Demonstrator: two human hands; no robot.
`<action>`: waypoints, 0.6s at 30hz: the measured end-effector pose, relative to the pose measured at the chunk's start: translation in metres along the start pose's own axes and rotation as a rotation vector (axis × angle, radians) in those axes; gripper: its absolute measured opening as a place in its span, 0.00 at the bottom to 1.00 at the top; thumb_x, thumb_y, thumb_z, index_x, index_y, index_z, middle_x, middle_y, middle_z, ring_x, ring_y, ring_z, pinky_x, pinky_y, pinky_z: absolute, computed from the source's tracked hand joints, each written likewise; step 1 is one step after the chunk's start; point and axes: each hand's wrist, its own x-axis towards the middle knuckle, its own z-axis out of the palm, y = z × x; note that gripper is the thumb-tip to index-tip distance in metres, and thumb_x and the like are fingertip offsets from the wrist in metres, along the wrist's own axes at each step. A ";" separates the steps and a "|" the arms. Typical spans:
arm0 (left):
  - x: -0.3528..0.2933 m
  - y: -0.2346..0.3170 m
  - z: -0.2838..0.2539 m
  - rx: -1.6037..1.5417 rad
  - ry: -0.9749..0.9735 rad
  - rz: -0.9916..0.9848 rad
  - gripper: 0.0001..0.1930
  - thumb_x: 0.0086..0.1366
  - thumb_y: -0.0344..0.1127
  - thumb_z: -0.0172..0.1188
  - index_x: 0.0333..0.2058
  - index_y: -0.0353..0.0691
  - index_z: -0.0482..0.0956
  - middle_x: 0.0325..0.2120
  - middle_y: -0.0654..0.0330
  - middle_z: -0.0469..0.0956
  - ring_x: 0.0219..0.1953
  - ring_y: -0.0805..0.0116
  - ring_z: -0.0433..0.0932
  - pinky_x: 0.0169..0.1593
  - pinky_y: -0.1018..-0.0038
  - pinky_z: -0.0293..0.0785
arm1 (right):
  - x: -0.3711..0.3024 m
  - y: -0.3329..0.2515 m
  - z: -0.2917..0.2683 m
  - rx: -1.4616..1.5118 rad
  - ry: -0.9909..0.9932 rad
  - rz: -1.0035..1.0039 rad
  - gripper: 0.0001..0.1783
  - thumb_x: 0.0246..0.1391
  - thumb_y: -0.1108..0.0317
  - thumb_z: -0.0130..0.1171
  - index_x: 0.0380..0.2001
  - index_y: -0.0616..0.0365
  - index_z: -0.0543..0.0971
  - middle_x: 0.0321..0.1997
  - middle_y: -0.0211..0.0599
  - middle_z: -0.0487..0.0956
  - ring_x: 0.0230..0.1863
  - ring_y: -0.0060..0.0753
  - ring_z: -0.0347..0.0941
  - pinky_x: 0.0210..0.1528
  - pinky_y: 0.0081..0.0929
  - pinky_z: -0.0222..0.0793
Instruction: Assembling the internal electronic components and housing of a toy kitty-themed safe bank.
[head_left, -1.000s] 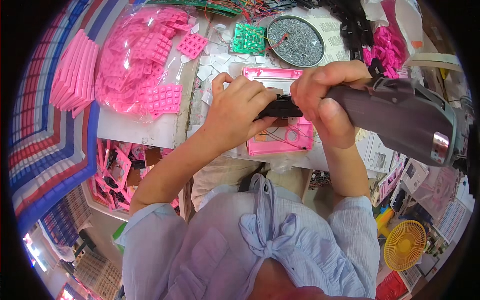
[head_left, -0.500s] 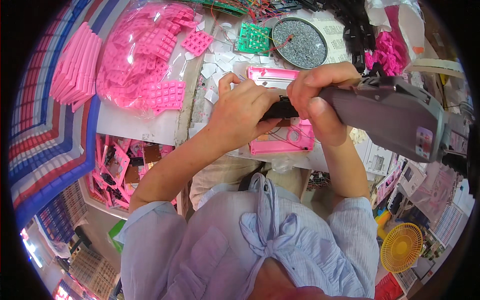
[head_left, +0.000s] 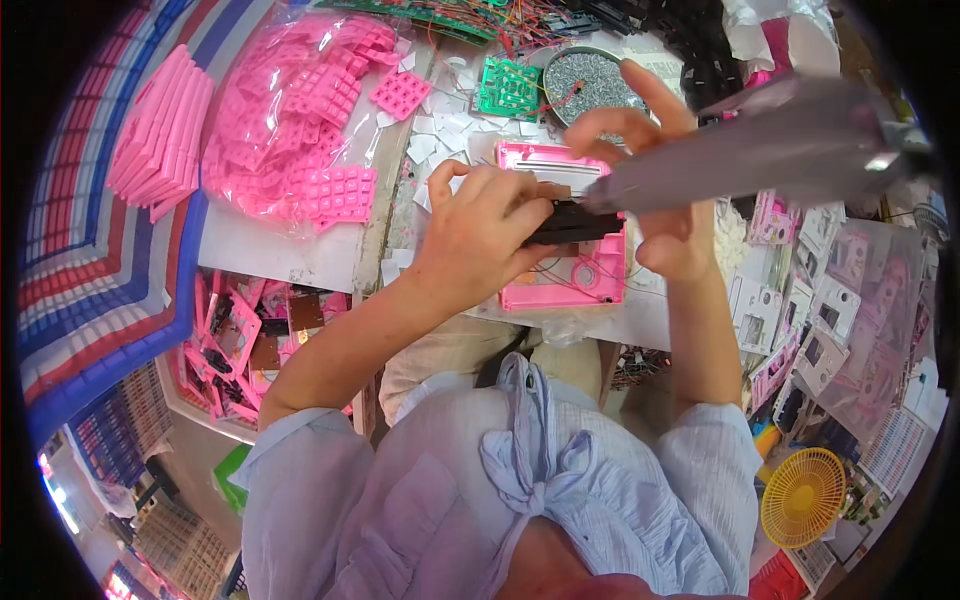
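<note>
My left hand [head_left: 485, 220] grips a black plastic part [head_left: 575, 222] between thumb and fingers, above an open pink plastic case [head_left: 520, 294] with thin wires inside. My right hand [head_left: 680, 225] has its fingers and thumb spread apart. Across its palm lies a dark grey handheld power tool [head_left: 740, 160], smeared by motion, its narrow end at the black part. The fingers do not wrap round the tool; whether the palm touches it cannot be seen. A round dish of small metal screws [head_left: 590, 75] stands just beyond the right fingers.
A clear bag of pink keypads [head_left: 290, 130] and stacked pink panels [head_left: 160, 130] lie at left. Behind the case are a green circuit board [head_left: 508, 88] and white paper pieces [head_left: 450, 130]. A box of pink parts [head_left: 235, 350] sits low left, a yellow basket [head_left: 803, 497] low right.
My right fingers have opened from their grip round the power tool. The tool's rear end has swung up and away. More of the black part shows; my left hand has barely moved.
</note>
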 end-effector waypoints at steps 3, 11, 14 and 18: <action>-0.004 -0.006 0.000 -0.022 -0.001 -0.038 0.24 0.52 0.48 0.72 0.45 0.46 0.78 0.38 0.64 0.78 0.44 0.65 0.74 0.56 0.54 0.55 | -0.023 0.002 -0.022 -0.688 -0.195 0.106 0.44 0.43 0.67 0.74 0.66 0.58 0.68 0.47 0.41 0.79 0.46 0.38 0.73 0.50 0.34 0.70; -0.016 -0.009 0.015 -0.329 0.156 -0.294 0.39 0.56 0.49 0.71 0.59 0.37 0.62 0.44 0.61 0.81 0.40 0.63 0.75 0.57 0.57 0.55 | -0.025 0.016 -0.042 -0.628 -0.153 0.301 0.18 0.58 0.67 0.63 0.52 0.59 0.80 0.42 0.38 0.81 0.35 0.30 0.75 0.37 0.28 0.70; -0.023 -0.005 0.016 -0.384 0.133 -0.358 0.38 0.57 0.45 0.70 0.60 0.36 0.60 0.45 0.60 0.81 0.40 0.63 0.75 0.56 0.59 0.56 | -0.006 0.023 -0.041 -0.698 -0.144 0.517 0.16 0.65 0.61 0.56 0.45 0.65 0.81 0.30 0.40 0.80 0.29 0.28 0.73 0.34 0.30 0.69; -0.020 0.001 0.017 -0.211 0.096 -0.279 0.34 0.56 0.43 0.69 0.59 0.37 0.67 0.45 0.60 0.80 0.43 0.62 0.75 0.55 0.58 0.57 | 0.014 0.029 -0.050 -0.817 -0.197 0.757 0.23 0.64 0.53 0.57 0.35 0.69 0.81 0.26 0.46 0.79 0.28 0.34 0.73 0.34 0.35 0.69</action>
